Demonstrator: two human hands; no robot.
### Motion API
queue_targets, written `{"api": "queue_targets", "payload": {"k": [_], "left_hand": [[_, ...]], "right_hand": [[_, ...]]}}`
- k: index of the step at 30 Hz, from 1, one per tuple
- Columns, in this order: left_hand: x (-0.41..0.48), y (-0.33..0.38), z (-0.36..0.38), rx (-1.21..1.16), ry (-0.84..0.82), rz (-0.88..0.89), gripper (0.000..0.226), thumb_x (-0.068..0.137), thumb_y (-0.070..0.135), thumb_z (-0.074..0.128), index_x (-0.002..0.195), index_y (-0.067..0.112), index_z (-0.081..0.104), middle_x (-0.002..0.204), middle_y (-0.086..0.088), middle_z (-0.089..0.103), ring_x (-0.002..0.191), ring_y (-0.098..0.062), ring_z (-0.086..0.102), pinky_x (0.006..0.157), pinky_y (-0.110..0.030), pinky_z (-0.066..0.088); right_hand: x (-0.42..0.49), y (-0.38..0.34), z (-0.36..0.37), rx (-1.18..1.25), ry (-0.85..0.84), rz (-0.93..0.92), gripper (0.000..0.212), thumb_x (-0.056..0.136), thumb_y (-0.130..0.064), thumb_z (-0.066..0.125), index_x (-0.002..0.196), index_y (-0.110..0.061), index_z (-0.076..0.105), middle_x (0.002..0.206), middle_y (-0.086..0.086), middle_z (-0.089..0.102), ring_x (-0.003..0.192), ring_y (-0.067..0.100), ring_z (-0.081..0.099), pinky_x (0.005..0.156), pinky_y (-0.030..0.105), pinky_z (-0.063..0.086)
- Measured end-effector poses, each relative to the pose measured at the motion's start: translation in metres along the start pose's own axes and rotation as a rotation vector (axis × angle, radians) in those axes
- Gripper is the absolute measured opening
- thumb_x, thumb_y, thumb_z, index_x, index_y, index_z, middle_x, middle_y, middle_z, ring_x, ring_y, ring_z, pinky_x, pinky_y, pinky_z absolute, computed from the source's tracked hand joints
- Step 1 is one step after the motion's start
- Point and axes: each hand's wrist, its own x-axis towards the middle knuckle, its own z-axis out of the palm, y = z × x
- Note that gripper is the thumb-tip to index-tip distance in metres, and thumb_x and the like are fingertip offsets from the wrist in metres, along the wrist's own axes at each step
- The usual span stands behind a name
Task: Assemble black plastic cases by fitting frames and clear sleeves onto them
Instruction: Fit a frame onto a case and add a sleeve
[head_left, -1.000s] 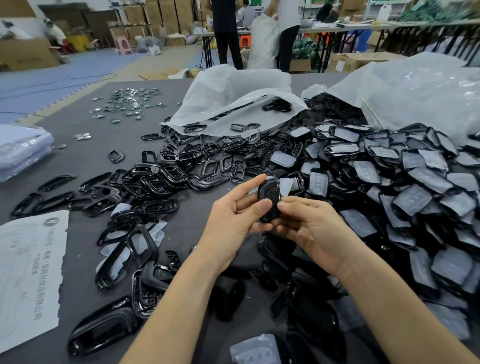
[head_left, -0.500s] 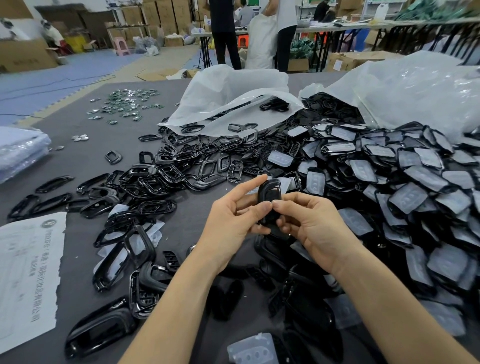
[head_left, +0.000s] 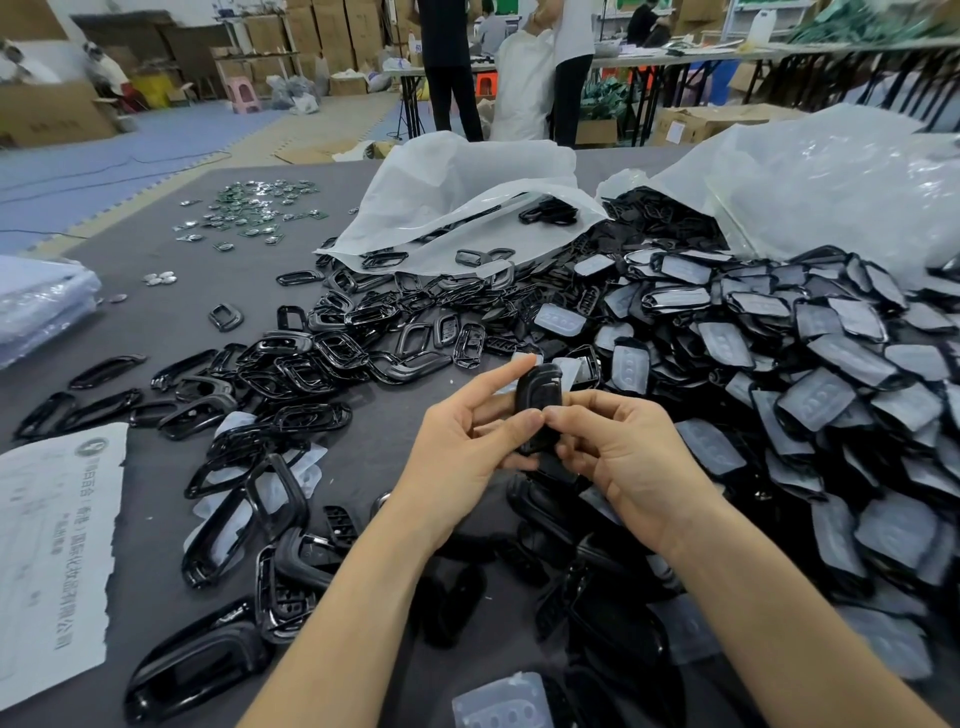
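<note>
Case (head_left: 538, 397), perhaps partly behind right hand (head_left: 640, 460)

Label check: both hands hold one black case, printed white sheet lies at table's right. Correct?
Not quite: in the head view the printed white sheet lies on the left. Left hand and right hand do hold the black case.

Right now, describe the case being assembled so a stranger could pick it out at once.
On the grey table strewn with black parts, look near the middle where two hands meet. The left hand and right hand grip one black case upright between them. It alone is held off the table; every other piece lies loose.
</note>
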Motion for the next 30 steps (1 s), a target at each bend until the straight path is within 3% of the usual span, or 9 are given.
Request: {"api": "queue_targets", "payload": {"k": [5,9,15,21,26,30], "left_hand": [[-0.0002,0.0005,0.0007,-0.032,0.001,0.016,0.048,0.076,0.015,0.068,0.120,0.030,0.062,0.106,-0.002,0.074,0.098,-0.010,0.069,0.080,-0.016,0.052],[0.0001,-0.0004,0.0008,-0.050,-0.008,0.011,0.047,0.079,0.008,0.068,0.120,0.029,0.062,0.106,-0.004,0.074,0.099,-0.011,0.068,0.082,-0.017,0.051],[-0.0004,-0.0024,0.0014,-0.140,-0.036,-0.019,0.045,0.072,0.014,0.072,0.112,0.035,0.071,0.105,-0.008,0.073,0.096,-0.019,0.068,0.084,-0.025,0.053],[0.0001,-0.0051,0.0007,-0.133,0.018,-0.028,0.038,0.072,0.014,0.070,0.106,0.029,0.074,0.094,-0.004,0.071,0.087,-0.015,0.068,0.080,-0.023,0.054],[0.0014,-0.0075,0.0022,-0.031,0.121,0.004,0.031,0.075,0.012,0.069,0.102,0.027,0.073,0.079,0.004,0.068,0.073,-0.006,0.063,0.072,-0.017,0.053],[0.0022,-0.0086,0.0026,0.005,0.147,0.020,0.028,0.080,0.008,0.068,0.101,0.024,0.073,0.079,0.001,0.069,0.074,-0.010,0.062,0.073,-0.019,0.053]], "right_hand": [[0.0007,-0.0006,0.0001,-0.001,0.005,0.020,0.021,0.080,0.006,0.066,0.066,-0.010,0.068,0.061,0.003,0.061,0.044,0.006,0.049,0.043,0.015,0.040],[0.0004,-0.0014,0.0005,0.005,-0.002,0.025,0.016,0.081,0.006,0.064,0.072,-0.007,0.063,0.059,0.001,0.058,0.042,0.006,0.048,0.039,0.015,0.038],[0.0014,-0.0026,-0.0009,0.075,-0.008,0.019,0.016,0.083,0.006,0.061,0.074,-0.007,0.063,0.057,0.002,0.059,0.040,0.007,0.048,0.037,0.016,0.038],[0.0026,-0.0030,-0.0015,0.067,0.000,-0.019,0.021,0.085,0.009,0.058,0.073,-0.008,0.057,0.054,0.001,0.062,0.041,0.009,0.054,0.040,0.017,0.043],[0.0009,-0.0047,-0.0027,0.013,-0.022,-0.080,0.008,0.087,0.006,0.058,0.084,0.000,0.062,0.058,0.005,0.063,0.043,0.014,0.058,0.042,0.019,0.048],[0.0011,-0.0042,-0.0029,0.001,-0.027,-0.091,0.006,0.088,0.004,0.060,0.091,0.002,0.065,0.062,0.007,0.065,0.044,0.014,0.058,0.043,0.020,0.049]]}}
